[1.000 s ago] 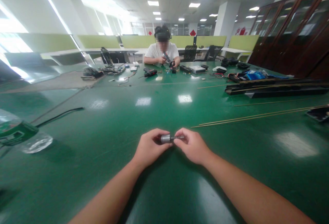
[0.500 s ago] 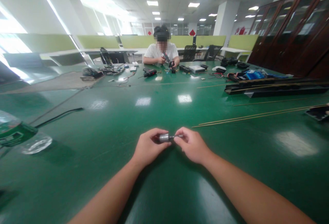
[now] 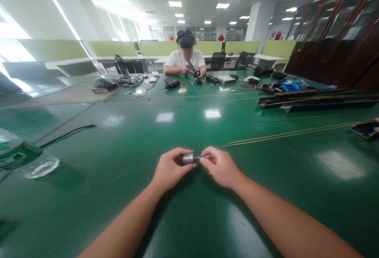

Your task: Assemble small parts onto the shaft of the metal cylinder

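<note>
Both my hands meet low over the green table (image 3: 118, 151), just in front of me. My left hand (image 3: 171, 170) is closed round a small silver metal cylinder (image 3: 187, 158). A thin shaft (image 3: 201, 157) sticks out of the cylinder's right end, and my right hand (image 3: 221, 167) pinches that shaft with fingers and thumb. The rest of the cylinder is hidden inside my left fist.
A clear plastic bottle with a green label (image 3: 20, 155) lies at the left edge. A black cable (image 3: 71, 131) runs behind it. Thin brass rods (image 3: 296, 132) and long black rails (image 3: 319, 102) lie to the right. A person in white (image 3: 186, 58) works among tools at the far end.
Almost nothing: my hands with the cylinder have shifted up and left by a few pixels. The person at the far end stays in place.
</note>
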The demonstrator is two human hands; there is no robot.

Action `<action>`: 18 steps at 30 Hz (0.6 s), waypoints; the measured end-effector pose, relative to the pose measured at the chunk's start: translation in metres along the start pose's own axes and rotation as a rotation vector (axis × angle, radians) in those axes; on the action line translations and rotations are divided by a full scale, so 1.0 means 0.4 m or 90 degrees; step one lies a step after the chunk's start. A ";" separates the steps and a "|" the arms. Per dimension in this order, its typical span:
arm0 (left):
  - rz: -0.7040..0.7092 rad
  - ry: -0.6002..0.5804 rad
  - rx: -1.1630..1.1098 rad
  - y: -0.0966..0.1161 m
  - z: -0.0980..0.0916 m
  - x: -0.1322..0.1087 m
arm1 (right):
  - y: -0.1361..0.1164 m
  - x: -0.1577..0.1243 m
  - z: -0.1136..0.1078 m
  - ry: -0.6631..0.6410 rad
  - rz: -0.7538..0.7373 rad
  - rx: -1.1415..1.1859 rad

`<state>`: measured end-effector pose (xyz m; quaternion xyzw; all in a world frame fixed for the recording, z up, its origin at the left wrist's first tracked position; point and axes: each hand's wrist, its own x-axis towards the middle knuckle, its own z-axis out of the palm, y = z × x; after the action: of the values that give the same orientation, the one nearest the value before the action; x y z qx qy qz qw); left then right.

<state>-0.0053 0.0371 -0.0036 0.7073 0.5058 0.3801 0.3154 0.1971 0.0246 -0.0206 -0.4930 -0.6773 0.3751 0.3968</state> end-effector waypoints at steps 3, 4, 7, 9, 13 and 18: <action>0.002 -0.010 -0.004 -0.001 0.000 0.001 | 0.000 -0.001 0.001 -0.005 0.003 -0.004; 0.007 -0.016 -0.004 -0.001 -0.001 0.001 | -0.001 -0.002 0.002 -0.006 0.004 -0.005; 0.021 -0.022 -0.002 -0.001 -0.002 0.000 | -0.004 -0.003 0.002 -0.009 0.005 -0.009; 0.022 -0.020 -0.007 -0.001 -0.002 -0.001 | -0.007 -0.004 0.001 -0.009 0.003 -0.012; 0.022 -0.016 -0.002 -0.002 -0.002 -0.001 | -0.009 -0.003 0.000 -0.010 0.001 -0.016; 0.015 -0.010 -0.004 -0.007 -0.002 0.001 | -0.004 -0.002 0.002 -0.008 0.003 -0.006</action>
<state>-0.0072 0.0381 -0.0053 0.7154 0.4936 0.3796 0.3169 0.1960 0.0235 -0.0194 -0.4944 -0.6804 0.3758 0.3890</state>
